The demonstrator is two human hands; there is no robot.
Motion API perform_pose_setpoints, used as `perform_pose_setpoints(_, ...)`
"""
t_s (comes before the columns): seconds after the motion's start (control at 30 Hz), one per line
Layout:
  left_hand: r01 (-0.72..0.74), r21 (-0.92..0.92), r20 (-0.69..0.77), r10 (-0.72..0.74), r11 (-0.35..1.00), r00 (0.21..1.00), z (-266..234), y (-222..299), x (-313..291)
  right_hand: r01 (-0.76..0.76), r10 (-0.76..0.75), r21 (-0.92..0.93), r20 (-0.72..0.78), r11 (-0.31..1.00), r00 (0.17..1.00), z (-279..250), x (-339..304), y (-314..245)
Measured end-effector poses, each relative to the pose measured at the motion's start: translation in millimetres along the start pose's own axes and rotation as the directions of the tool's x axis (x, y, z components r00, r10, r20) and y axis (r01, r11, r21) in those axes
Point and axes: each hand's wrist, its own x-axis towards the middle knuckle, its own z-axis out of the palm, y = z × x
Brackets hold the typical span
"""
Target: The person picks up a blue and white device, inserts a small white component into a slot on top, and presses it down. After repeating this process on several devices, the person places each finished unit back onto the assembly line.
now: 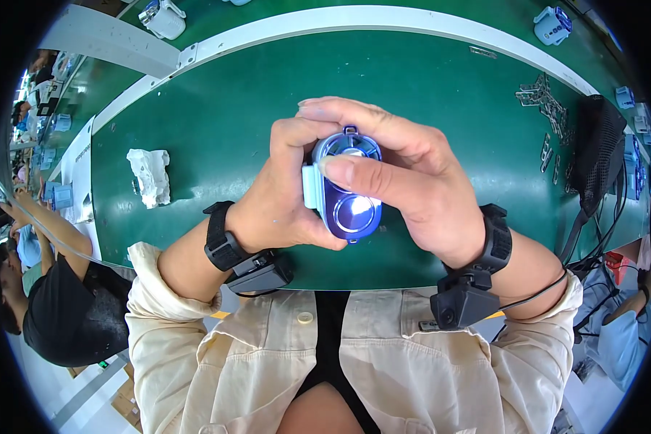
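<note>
Both my hands hold a blue, oblong item with a shiny purple-blue top (354, 210) above the middle of the table. Its top has two round parts, and small loops stick out at its far and near ends. A light-blue block (312, 186) projects from its left side. My left hand (271, 184) is wrapped round the left side, thumb at the near end. From the right, my right hand (419, 177) curls its fingers over the far side, while its thumb presses on the far round part. The item's underside is hidden.
On the green table (224, 94) lie crumpled white wrapping (150, 178) at left and several small metal pieces (546, 105) at right. A black mesh bag (597, 148) with cables is at the right edge. Beyond the white rail stand light-blue handled items (553, 26). Another person (72, 311) sits at left.
</note>
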Motion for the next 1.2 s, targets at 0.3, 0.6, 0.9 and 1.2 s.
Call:
perform_pose_setpoints(0.3,0.023,0.033,0.032,-0.024,0.999,0.999,-4.2,10.1,3.4,0.089,-0.09,-0.049,-0.034,0.995,0.995,-1.3,-2.8,7.2)
perform_pose_setpoints(0.6,0.148,0.118,0.036,-0.153,0.982,0.987,-4.9,14.6,3.5,0.048,-0.055,0.132,0.047,0.99,0.997,-8.1,-3.0,13.9)
perform_pose_setpoints(0.9,0.152,0.097,0.04,-0.156,0.984,0.987,-8.0,13.1,1.4,-0.027,0.037,0.362,-0.021,0.932,0.999,1.4,0.8,8.2)
perform_pose_setpoints(1.2,0.188,0.035,0.035,-0.189,0.982,0.981,-7.7,10.1,2.1,0.124,-0.121,-0.03,0.083,0.992,0.989,-8.4,0.1,13.7)
